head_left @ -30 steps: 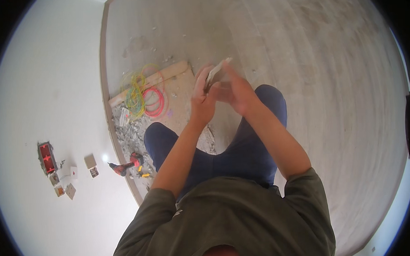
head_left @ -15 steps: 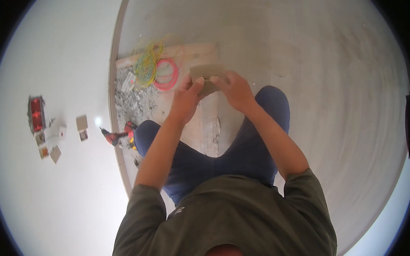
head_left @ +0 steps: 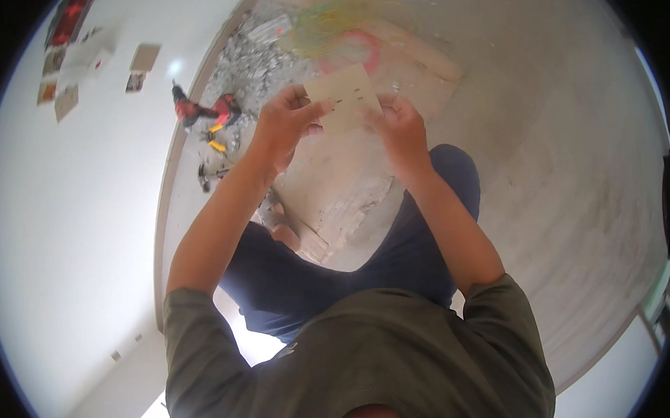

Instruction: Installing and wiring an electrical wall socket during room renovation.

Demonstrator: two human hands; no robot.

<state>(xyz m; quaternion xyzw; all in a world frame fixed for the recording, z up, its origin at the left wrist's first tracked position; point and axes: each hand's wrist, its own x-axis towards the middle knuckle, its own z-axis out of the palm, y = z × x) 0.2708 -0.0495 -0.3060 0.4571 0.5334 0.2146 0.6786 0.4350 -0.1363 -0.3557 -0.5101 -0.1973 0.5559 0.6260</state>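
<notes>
My left hand [head_left: 290, 121] grips the left side of a square cream faceplate [head_left: 348, 85] with small dark slots, like a socket cover, its fingers curled round the edge. My right hand [head_left: 403, 131] holds the right side, its thumb near the lower corner, slightly blurred. The plate is held above the floor, face toward me. Left of my hands, on the floor by the wall, lie a red and black drill [head_left: 224, 109], a yellow-handled tool [head_left: 217, 143] and a small dark tool [head_left: 203, 177], too small to name.
Grey rubble [head_left: 254, 59], blurred coils of yellow wire [head_left: 327, 19] and pink wire [head_left: 347, 51] lie on a board [head_left: 425, 52] at the top. The white wall [head_left: 66, 221] at left carries an open red box [head_left: 72, 15] and several small plates [head_left: 146, 56]. My knees frame the floor below my hands.
The view has swung, so wall and floor items shifted upward and sideways. My hands and the plate moved up in view, and the plate's face now shows more squarely.
</notes>
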